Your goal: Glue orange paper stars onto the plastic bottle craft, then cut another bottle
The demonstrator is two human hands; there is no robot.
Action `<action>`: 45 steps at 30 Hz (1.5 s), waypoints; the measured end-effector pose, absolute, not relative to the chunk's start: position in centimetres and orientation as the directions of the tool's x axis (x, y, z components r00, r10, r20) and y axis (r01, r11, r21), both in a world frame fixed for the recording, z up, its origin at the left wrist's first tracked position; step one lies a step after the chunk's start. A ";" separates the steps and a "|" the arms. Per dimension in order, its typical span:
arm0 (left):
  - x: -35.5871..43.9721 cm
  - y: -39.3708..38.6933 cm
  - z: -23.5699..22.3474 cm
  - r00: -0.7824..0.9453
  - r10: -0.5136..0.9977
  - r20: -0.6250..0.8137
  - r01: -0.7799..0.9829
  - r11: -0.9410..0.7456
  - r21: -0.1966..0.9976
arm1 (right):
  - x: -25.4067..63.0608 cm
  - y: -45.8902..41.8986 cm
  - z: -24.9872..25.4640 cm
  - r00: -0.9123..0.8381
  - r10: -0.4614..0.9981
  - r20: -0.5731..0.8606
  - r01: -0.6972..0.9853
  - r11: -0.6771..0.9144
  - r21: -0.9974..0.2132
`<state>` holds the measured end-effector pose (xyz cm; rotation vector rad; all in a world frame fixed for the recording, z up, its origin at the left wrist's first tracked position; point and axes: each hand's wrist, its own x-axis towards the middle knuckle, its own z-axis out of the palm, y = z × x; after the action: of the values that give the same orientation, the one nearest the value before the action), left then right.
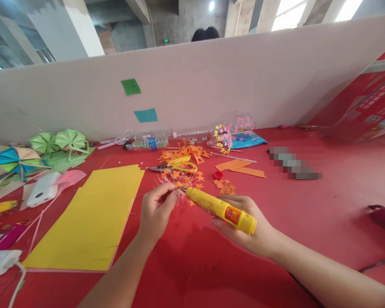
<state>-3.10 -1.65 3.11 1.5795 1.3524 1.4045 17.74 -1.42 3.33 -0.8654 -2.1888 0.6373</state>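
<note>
In my right hand (247,222) is a yellow hot glue gun (211,203), its metal nozzle pointing left. Thumb and fingers of my left hand (157,209) pinch a small orange paper star (177,187) right at the nozzle tip; the fingers hide most of it. Just beyond lie clear plastic strips with orange stars (176,174) on them and yellow-handled scissors (182,164). A pile of orange stars (192,152) sits farther back, and a smaller pile of tiny stars (224,187) is near my right hand, beside a red bottle cap (218,175).
Yellow paper sheets (86,218) lie at left, near a white device (43,190) and folded paper umbrellas (70,141). Along the white partition (186,85) stand a plastic bottle (147,142) and a star-covered clear plastic piece (223,139). Orange strips (240,167) lie right of centre.
</note>
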 end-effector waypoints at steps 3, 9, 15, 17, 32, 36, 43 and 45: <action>-3.1 -1.6 3.1 -0.088 0.943 0.320 0.280 -0.285 0.917 | 17.8 -1.4 3.3 -0.542 0.734 0.409 0.398 0.654 -0.644; -3.0 -1.6 3.0 -0.085 0.943 0.323 0.269 -0.290 0.918 | 17.7 -1.4 3.3 -0.545 0.730 0.412 0.402 0.659 -0.636; -3.2 -1.6 3.1 -0.090 0.942 0.323 0.266 -0.290 0.919 | 17.7 -1.4 3.4 -0.546 0.735 0.403 0.412 0.654 -0.635; -3.2 -1.6 3.1 -0.093 0.942 0.324 0.270 -0.289 0.918 | 17.7 -1.4 3.3 -0.545 0.735 0.403 0.414 0.654 -0.633; -3.4 -1.6 3.1 -0.041 0.862 0.506 0.538 -0.408 0.738 | 17.8 -1.5 3.7 -0.551 0.738 0.390 0.444 0.655 -0.611; -3.7 -1.7 3.4 -0.004 0.799 0.602 0.624 -0.468 0.626 | 18.0 -1.2 3.8 -0.552 0.663 0.506 0.432 0.746 -0.507; -4.9 -1.1 3.6 -0.252 0.871 0.422 0.254 -0.361 0.897 | 17.9 -1.1 4.2 -0.751 0.514 0.414 0.237 0.796 -0.557; -5.3 -0.8 3.6 -0.283 0.881 0.379 0.167 -0.343 0.924 | 17.5 -1.3 4.0 -0.847 0.480 0.231 0.296 0.784 -0.545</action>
<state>-5.28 -0.75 3.60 1.4098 1.3312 1.6797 17.51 -1.34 4.03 -0.5908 -2.6171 0.7148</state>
